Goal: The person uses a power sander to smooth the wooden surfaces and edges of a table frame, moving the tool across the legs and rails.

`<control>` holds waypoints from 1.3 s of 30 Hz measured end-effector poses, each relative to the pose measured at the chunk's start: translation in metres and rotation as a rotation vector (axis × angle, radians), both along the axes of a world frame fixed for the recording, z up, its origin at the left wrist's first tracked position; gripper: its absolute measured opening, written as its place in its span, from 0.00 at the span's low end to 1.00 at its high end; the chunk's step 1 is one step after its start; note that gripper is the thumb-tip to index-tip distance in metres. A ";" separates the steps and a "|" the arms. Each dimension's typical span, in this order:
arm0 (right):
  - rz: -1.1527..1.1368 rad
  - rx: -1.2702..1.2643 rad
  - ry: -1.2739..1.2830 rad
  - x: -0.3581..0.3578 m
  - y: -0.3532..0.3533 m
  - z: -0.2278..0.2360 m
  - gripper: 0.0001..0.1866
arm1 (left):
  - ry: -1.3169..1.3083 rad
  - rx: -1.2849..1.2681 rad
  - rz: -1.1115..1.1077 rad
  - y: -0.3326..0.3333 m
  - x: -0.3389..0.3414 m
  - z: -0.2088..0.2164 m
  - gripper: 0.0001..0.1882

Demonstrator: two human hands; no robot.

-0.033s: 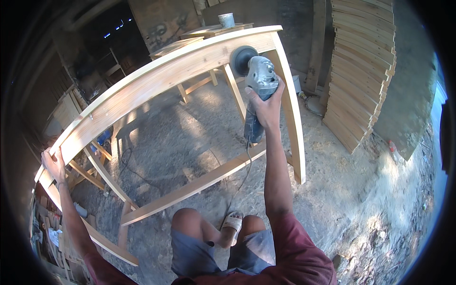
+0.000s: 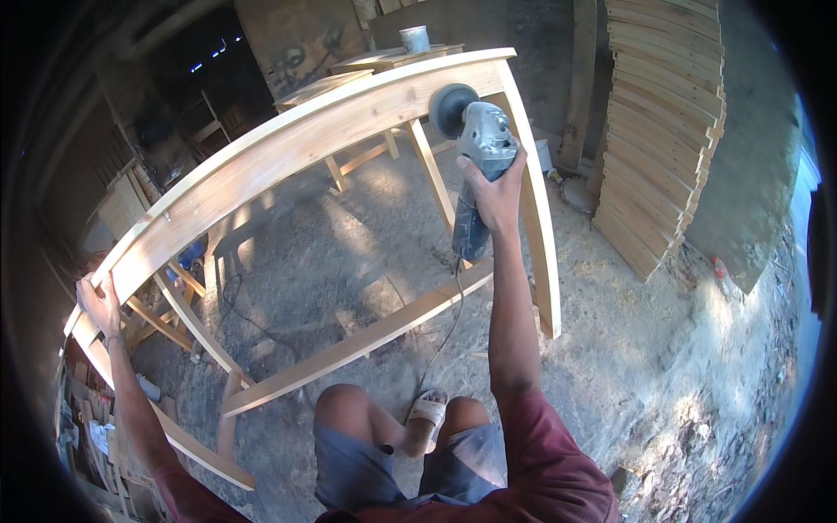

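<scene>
My right hand (image 2: 499, 193) is wrapped round the body of an angle grinder (image 2: 485, 139). Its round dark sanding disc (image 2: 451, 110) rests against the face of a pale wooden rail near the right corner of a table frame (image 2: 261, 166). At the far left end of that frame, my left hand (image 2: 98, 301) grips the corner, fingers over the top edge and thumb on the rail's face. The grinder's cord (image 2: 449, 327) hangs down toward my feet. Whether the disc is spinning I cannot tell.
A tall stack of wooden slats (image 2: 658, 131) stands at the right. Behind the frame, a small white bucket (image 2: 415, 38) sits on another wooden table. Scrap wood (image 2: 96, 427) lies at the lower left. A lower stretcher (image 2: 357, 340) crosses before my knees.
The grinder and my right hand have shifted slightly right and down along the rail. My left hand and the table frame stay put.
</scene>
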State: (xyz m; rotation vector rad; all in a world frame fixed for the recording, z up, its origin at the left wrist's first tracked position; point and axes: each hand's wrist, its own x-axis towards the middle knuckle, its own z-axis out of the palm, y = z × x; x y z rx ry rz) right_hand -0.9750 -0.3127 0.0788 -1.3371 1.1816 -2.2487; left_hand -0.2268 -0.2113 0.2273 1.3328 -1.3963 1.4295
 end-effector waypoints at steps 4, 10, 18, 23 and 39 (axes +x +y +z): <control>0.057 -0.050 -0.055 -0.035 -0.019 -0.001 0.47 | 0.004 -0.005 -0.007 -0.004 -0.002 0.003 0.15; -0.001 -0.027 -0.012 -0.057 -0.029 0.005 0.47 | 0.101 0.043 -0.024 -0.008 -0.012 0.002 0.16; -0.014 0.038 -0.014 -0.036 -0.022 0.008 0.46 | 0.034 -0.010 0.051 -0.010 0.003 0.004 0.17; -0.050 0.013 0.111 0.025 -0.010 0.009 0.45 | 0.013 -0.071 -0.002 -0.016 -0.018 0.003 0.20; 0.046 -0.030 0.430 0.361 0.097 0.017 0.50 | 0.040 -0.008 -0.133 -0.012 0.002 0.006 0.19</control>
